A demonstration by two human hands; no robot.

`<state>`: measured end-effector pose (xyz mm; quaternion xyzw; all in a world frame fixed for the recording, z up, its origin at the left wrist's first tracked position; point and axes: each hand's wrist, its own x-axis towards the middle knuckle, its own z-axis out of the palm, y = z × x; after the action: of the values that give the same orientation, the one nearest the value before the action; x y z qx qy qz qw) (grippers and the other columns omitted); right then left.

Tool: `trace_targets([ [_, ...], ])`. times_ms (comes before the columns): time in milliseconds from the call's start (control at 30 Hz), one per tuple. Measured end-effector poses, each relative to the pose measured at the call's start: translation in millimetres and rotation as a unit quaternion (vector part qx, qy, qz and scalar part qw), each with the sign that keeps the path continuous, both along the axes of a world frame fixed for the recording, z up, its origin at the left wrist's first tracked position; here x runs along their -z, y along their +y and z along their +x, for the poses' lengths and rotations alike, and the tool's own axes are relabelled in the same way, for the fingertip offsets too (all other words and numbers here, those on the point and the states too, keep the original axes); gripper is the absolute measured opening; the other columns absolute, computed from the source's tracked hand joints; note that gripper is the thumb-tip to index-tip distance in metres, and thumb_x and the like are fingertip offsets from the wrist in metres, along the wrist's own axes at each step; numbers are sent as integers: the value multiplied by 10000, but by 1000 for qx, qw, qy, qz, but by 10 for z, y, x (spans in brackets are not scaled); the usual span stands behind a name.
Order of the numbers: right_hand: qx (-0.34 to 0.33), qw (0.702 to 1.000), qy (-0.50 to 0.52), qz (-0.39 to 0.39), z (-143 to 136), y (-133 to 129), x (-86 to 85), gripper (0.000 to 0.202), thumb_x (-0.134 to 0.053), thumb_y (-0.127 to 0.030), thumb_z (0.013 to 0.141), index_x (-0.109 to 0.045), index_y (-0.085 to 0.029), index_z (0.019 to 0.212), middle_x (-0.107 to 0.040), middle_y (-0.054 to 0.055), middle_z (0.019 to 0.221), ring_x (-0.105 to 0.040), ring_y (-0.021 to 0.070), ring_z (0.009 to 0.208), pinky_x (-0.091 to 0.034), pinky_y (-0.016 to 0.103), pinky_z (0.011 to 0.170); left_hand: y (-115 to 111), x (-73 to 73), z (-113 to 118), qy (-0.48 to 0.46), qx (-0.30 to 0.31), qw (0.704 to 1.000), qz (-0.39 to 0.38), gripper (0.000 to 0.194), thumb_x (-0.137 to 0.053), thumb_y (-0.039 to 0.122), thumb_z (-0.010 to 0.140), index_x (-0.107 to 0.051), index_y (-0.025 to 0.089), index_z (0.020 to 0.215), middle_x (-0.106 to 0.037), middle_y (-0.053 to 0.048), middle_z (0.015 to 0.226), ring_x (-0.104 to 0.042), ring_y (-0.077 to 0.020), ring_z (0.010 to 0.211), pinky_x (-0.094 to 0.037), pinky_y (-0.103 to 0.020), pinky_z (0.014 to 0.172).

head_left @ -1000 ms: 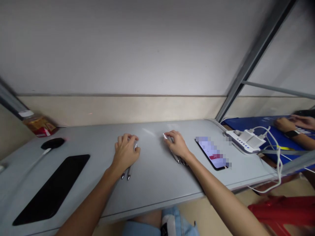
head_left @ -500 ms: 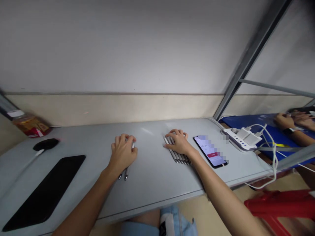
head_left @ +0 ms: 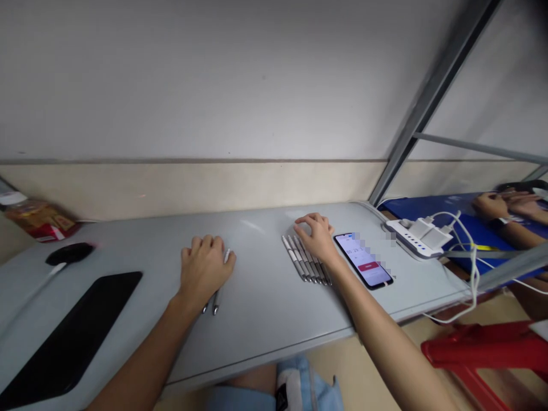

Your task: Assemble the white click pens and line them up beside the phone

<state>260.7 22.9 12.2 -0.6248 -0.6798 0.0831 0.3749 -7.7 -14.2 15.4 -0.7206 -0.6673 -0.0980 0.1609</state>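
Note:
Two silver-white pens [head_left: 217,298] lie on the grey desk, partly covered by my left hand [head_left: 204,265]. Its fingers are curled, with the thumb and index finger on either side of the right-hand pen's upper end. The lower tips of both pens stick out below the palm. A row of several similar pens [head_left: 295,260] lies side by side at a slant to the right. Over the right-hand part of this row is my right hand [head_left: 317,237], thumb and index finger apart, holding nothing that I can see.
A phone [head_left: 363,260] with a timer lies right of the pens, near a white power strip [head_left: 413,237] with plugs and cables. At left are a black slab [head_left: 77,337], a black disc [head_left: 69,253] and a bottle [head_left: 40,220]. Another person's hands [head_left: 492,208] rest at a blue table.
My right hand has lifted off the row of pens and shifted slightly right, uncovering their upper ends. My left hand has slid a little left over its two pens. The view has shifted slightly.

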Motion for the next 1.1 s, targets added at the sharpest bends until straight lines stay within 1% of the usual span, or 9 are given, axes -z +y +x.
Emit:
trace_targets([
  [267,-36,999,-15,4,-109,-78,7,221,-538,-373,900,-680,-256,1022,-557,98,1174,-448,278,1116,-316,429,912,2,70,-20,-17,63,997,-38,251,-473,382,832,-578,191,707,-657,-118,872,-503,-321,953,-345,-443,759],
  [367,-98,994,-50,11,-223,-158,16,214,-556,-364,900,-667,-263,1053,-544,94,1203,-434,276,1140,-319,424,923,4,106,21,-52,104,992,-43,216,-517,366,814,-564,193,692,-660,-98,858,-505,-306,951,-343,-437,770],
  [433,-179,980,-87,17,-314,-223,17,251,-591,-345,886,-644,-274,1122,-539,85,1237,-427,266,1160,-324,410,936,-1,113,71,-97,136,985,-46,190,-527,351,824,-577,196,726,-664,-74,847,-518,-280,939,-348,-423,785],
  [567,-322,943,-71,28,-433,-299,1,304,-589,-366,901,-619,-268,1188,-591,75,1197,-483,235,1113,-349,375,939,-39,79,197,-231,243,938,-91,232,-465,367,908,-616,202,845,-662,-28,828,-569,-194,844,-392,-343,782],
  [633,-369,929,7,1,-422,-285,-9,261,-587,-371,904,-642,-217,1106,-639,67,1096,-555,187,972,-398,308,867,-64,51,241,-308,282,898,-137,264,-414,375,945,-615,204,930,-670,-15,868,-586,-154,783,-417,-282,717],
  [700,-370,925,73,-50,-369,-243,-15,230,-560,-378,916,-660,-193,1008,-660,34,889,-566,144,763,-414,254,714,-77,32,254,-349,295,875,-159,269,-407,393,954,-597,211,1010,-670,1,870,-593,-137,750,-421,-249,666],
  [867,-272,936,200,-98,-227,-129,0,351,-572,-504,866,-621,-167,781,-467,-37,609,-402,99,568,-292,224,533,-21,82,176,-268,259,925,-69,273,-400,384,961,-572,200,1068,-654,-25,897,-594,-169,800,-438,-294,745],
  [933,-276,920,237,-146,-208,-111,1,431,-535,-565,862,-591,-164,716,-420,-39,589,-359,94,543,-264,227,510,12,112,145,-236,257,936,-41,283,-351,356,980,-573,190,1037,-643,-56,973,-585,-188,887,-439,-320,802],
  [1100,-311,881,278,-223,-224,-147,-36,514,-460,-613,881,-588,-162,670,-405,-28,564,-326,88,501,-229,241,484,26,92,149,-169,283,944,-14,284,-312,305,992,-569,183,1006,-621,-61,908,-533,-199,861,-419,-340,799],
])
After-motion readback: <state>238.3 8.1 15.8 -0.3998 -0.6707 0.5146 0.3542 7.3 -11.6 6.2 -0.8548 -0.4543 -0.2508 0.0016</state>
